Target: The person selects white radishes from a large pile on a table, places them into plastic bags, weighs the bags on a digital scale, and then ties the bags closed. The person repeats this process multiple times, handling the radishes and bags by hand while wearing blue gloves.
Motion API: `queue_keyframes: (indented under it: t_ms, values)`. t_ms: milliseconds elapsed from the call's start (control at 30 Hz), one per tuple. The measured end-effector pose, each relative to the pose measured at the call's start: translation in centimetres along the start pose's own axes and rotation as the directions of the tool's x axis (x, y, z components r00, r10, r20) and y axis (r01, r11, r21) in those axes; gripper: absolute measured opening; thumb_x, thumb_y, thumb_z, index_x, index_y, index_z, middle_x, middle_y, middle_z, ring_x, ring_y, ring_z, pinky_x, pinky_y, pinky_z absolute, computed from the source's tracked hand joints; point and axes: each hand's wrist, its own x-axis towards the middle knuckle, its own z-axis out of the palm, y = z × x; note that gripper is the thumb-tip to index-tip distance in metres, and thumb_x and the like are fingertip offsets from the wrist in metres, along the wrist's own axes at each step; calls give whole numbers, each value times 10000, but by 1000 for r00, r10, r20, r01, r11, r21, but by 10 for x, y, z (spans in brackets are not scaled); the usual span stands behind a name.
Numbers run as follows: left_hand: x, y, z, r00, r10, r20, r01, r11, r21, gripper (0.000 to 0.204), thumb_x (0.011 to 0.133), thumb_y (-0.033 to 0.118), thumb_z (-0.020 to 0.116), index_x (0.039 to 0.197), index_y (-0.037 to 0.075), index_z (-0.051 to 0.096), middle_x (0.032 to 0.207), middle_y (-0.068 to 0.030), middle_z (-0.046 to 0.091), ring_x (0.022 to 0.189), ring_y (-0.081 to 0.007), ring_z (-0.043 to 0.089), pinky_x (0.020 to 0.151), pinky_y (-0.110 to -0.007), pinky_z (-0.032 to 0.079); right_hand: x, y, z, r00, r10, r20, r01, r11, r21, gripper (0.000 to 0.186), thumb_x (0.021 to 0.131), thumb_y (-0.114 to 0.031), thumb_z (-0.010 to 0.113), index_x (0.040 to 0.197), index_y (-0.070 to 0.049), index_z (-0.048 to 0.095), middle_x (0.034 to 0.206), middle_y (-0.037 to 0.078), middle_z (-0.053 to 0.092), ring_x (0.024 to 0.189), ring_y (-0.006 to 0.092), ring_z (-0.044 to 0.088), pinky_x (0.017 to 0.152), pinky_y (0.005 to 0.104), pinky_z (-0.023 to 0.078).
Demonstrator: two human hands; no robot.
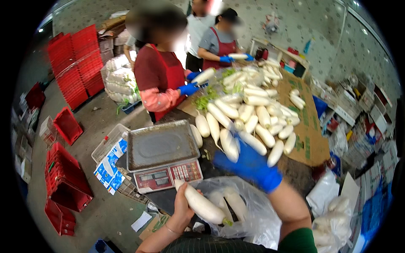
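Observation:
My bare left hand (182, 206) grips a long white radish (206, 204) with a small green top, held at an angle over a clear plastic bag (261, 219) with more radishes (234, 202) inside. My right hand (249, 164), in a blue glove, is smeared by motion at the near edge of a large pile of white radishes (263, 118), and its fingers are too blurred to read. Left of it stands a scale with a metal pan (158, 143) and a keypad below.
Two co-workers in red aprons (164, 101) (211, 61) handle radishes across the table, another person (194, 29) behind. Red crates (71, 177) stand on the floor at left. Loose leaves (204, 99) lie among the pile. Cardboard (312, 143) covers the table's right; clutter (354, 118) lies beyond.

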Motion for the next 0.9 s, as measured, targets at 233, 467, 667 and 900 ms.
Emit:
queue_keyframes:
  t_ms: [233,467,667,900]
  values:
    - [-22,0,16,877,144,459,-292,917,270,370,956,262,369,1223,8,402,1077,-130,564,989,-203,538,881,-344,426,-129,94,113,719,281,636,-642,619,452,650,750,-298,704,1252,5,423,1183,101,511,1066,178,489,899,297,407]
    - [-47,47,55,791,-238,563,64,949,310,354,893,186,453,1211,35,492,698,-29,534,502,-87,399,438,-247,312,-201,153,83,806,544,235,-591,706,392,492,826,-207,623,1249,-25,452,1184,82,521,1072,159,485,927,294,379]
    - [-89,57,87,715,-322,620,172,941,291,440,864,137,464,1286,32,393,753,-58,550,494,-91,400,441,-190,302,-200,158,28,882,471,-9,-470,879,-80,432,790,-306,640,1127,-49,556,1133,146,550,1077,282,491,936,363,373]
    - [-65,45,36,836,-458,301,242,801,548,305,897,120,460,1179,3,455,604,-32,510,466,-104,448,440,-223,358,-124,83,-22,846,148,513,-335,896,293,340,829,-174,611,1114,1,553,1019,83,605,963,152,560,852,292,438]
